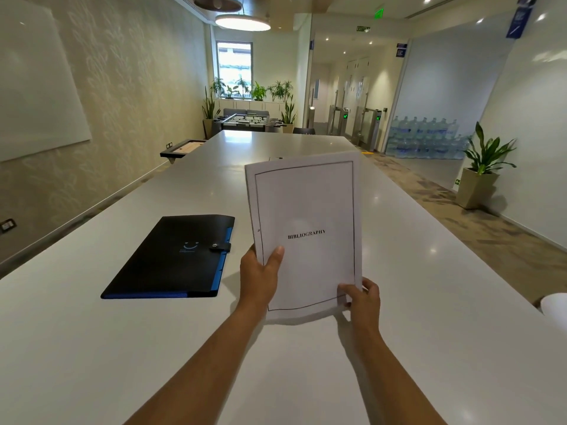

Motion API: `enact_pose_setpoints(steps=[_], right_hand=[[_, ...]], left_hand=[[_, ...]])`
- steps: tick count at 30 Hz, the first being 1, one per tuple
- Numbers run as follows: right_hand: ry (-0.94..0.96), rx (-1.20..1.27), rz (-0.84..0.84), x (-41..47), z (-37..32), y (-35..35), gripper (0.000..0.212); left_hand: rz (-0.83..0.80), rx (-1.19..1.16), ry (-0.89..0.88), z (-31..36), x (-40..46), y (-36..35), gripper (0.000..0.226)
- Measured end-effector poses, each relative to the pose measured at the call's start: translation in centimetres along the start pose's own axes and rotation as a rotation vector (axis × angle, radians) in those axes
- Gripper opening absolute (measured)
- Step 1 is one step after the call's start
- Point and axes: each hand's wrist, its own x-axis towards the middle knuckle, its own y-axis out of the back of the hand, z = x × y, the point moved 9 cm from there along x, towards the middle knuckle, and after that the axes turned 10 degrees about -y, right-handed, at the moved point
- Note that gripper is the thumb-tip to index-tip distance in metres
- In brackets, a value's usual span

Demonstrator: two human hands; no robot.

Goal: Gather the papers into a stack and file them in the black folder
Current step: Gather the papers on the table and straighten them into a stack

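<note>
A stack of white papers [306, 210] stands upright above the white table [429, 302], its front sheet framed by a thin black line and printed with "BIBLIOGRAPHY". My left hand [259, 277] grips the stack's lower left edge, thumb on the front. My right hand [362, 299] pinches the lower right corner. The black folder [171, 259] lies flat on the table to the left of the papers, closed with a snap strap, blue edges along its right and near sides.
A small dark object [276, 158] lies on the table behind the papers. A white rounded thing [555, 306] shows at the table's right edge. A potted plant [481, 170] and stacked water bottles [426, 139] stand on the floor to the right.
</note>
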Motion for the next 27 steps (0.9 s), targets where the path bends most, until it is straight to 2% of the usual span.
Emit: enact_pose_setpoints(steps=[2,6,9,14,18,20,23,25,27], right_hand=[[-0.065,0.131,0.013,-0.2,0.3,0.0,0.054],[-0.218,0.457,-0.156,-1.2,1.5,-2.5,0.051],[-0.199,0.485,-0.219,-1.7,1.6,-3.9,0.043],[-0.076,0.384,-0.176,-1.4,-0.3,-3.3,0.033],[0.037,0.242,-0.083,-0.3,-2.5,-1.5,0.039],[0.072,0.146,-0.054,0.1,-3.7,-0.6,0.041],[0.092,0.041,-0.065,0.3,-4.8,0.4,0.036],[0.107,-0.035,-0.081,0.3,-5.5,0.7,0.034],[0.138,-0.122,-0.088,0.2,-6.3,0.8,0.036]], left_hand=[[0.049,-0.054,0.060,-0.3,0.0,-0.1,0.011],[0.089,-0.188,0.167,-1.2,-0.7,-1.1,0.013],[0.130,-0.241,0.224,-1.9,-1.6,-1.6,0.016],[0.045,-0.252,0.245,-2.4,-2.4,-2.4,0.016],[-0.047,-0.277,0.298,-3.5,-2.1,-1.7,0.030],[0.059,-0.243,0.270,-3.7,-1.4,0.4,0.044],[0.322,-0.147,0.102,-2.7,0.2,5.1,0.066],[0.341,0.051,-0.015,-1.5,1.4,6.8,0.078],[0.236,0.205,-0.087,-0.6,2.7,6.9,0.078]])
